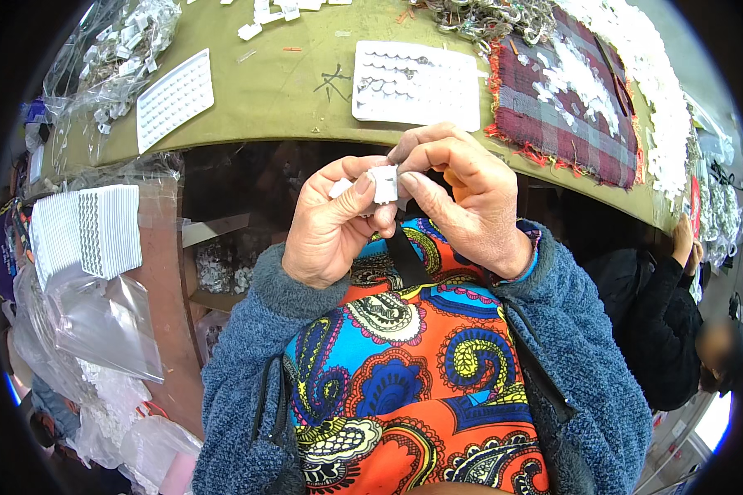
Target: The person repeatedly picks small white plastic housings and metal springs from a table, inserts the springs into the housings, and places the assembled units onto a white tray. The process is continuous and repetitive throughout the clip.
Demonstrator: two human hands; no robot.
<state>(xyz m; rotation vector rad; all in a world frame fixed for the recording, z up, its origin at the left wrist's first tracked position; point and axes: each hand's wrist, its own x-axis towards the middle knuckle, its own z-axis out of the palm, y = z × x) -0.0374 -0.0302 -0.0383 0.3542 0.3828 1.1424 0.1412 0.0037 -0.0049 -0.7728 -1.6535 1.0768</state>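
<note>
A small white plastic piece (pixel 385 183), roughly square, is held up in front of my apron between the thumb and fingers of my left hand (pixel 328 221). Another bit of white shows behind that thumb, mostly hidden. My right hand (pixel 464 188) is closed in a pinch, its thumb and forefinger tips meeting at the piece's right edge. Whatever lies between those tips is too small to make out. Beyond the hands, on the green table (pixel 264 99), lies a white tray (pixel 462 95) with rows of pockets, some with small dark metallic-looking parts in them.
Another white tray (pixel 175 99) lies at the table's left. A plaid cloth (pixel 520 107) carries loose white pieces; tangled parts (pixel 504 18) lie behind it. Stacked white trays (pixel 107 227) and clear plastic bags (pixel 111 326) stand at left. A co-worker in black (pixel 673 330) is at right.
</note>
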